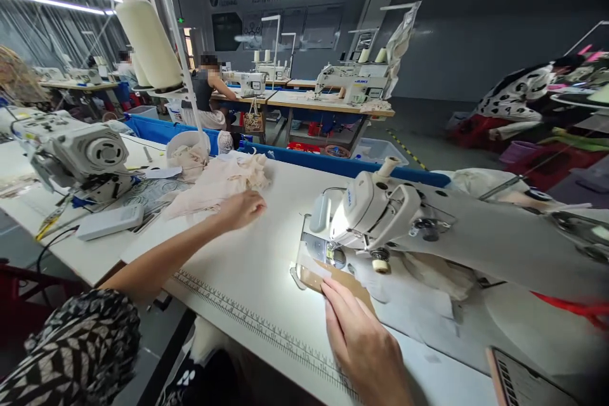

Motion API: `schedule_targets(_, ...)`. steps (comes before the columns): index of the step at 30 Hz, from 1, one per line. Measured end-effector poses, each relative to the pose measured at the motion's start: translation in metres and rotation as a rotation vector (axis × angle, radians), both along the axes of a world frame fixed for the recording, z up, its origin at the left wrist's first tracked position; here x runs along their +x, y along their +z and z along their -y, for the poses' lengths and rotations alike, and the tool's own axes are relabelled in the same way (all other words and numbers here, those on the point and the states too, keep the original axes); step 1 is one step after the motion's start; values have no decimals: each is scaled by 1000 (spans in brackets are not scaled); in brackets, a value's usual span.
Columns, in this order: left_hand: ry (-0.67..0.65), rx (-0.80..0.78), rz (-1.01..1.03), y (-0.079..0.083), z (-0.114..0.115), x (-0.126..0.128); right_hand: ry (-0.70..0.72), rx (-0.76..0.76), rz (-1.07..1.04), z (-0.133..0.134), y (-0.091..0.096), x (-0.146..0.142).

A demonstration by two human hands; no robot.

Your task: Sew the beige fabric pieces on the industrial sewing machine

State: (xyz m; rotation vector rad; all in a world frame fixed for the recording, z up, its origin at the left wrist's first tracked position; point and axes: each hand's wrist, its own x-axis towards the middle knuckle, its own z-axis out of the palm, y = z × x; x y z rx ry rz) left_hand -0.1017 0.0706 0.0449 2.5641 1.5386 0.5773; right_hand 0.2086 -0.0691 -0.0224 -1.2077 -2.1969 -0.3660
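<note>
My right hand (359,330) is on the near side of the sewing machine (380,209). Its fingers are close together, and their tips are on the edge of a flat piece of brown card (349,282). A small strip of white cloth (316,266) lies on the card, close to the lit needle plate (314,246). My left hand (242,209) is across the table with its fingers curled, beside a heap of cream, ruffled cloth (228,177). Whatever its fingers may hold is hidden.
A printed ruler (266,328) runs along the table's front edge. To the left are another machine (90,152), a white box (110,222) and a thread cone (147,41). White cloth (419,307) and a phone (523,377) lie at right. People sit at machines behind.
</note>
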Motion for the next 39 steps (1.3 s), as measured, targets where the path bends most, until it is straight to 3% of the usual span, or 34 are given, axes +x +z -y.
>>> schedule_targets(2,-19,60,-20,5,-16,-22,-6,4,0,1,1,0)
schedule_targets(5,-134,30,-77,6,-36,-38,-10,6,-8,1,3,-1)
schedule_targets(14,-152,1,-146,8,-46,-36,-29,-4,-54,2,7,-6)
schedule_targets(19,-180,-4,120,17,-40,-42,-45,-55,-54,6,9,-9)
schedule_targets(21,-210,-101,239,22,-31,-37,-52,-83,-29,8,12,-10)
schedule_targets(24,-314,-319,241,32,-14,-16,-61,-120,33,9,17,-11)
schedule_targets(28,-521,-490,42,41,4,34,-59,-139,136,8,22,-12)
schedule_targets(33,-687,-562,105,26,12,93,-70,-107,184,7,18,-12)
schedule_targets(35,-669,-552,162,15,12,108,-73,-89,169,7,16,-11)
schedule_targets(39,-497,-562,140,-4,11,125,-82,-101,166,8,14,-10)
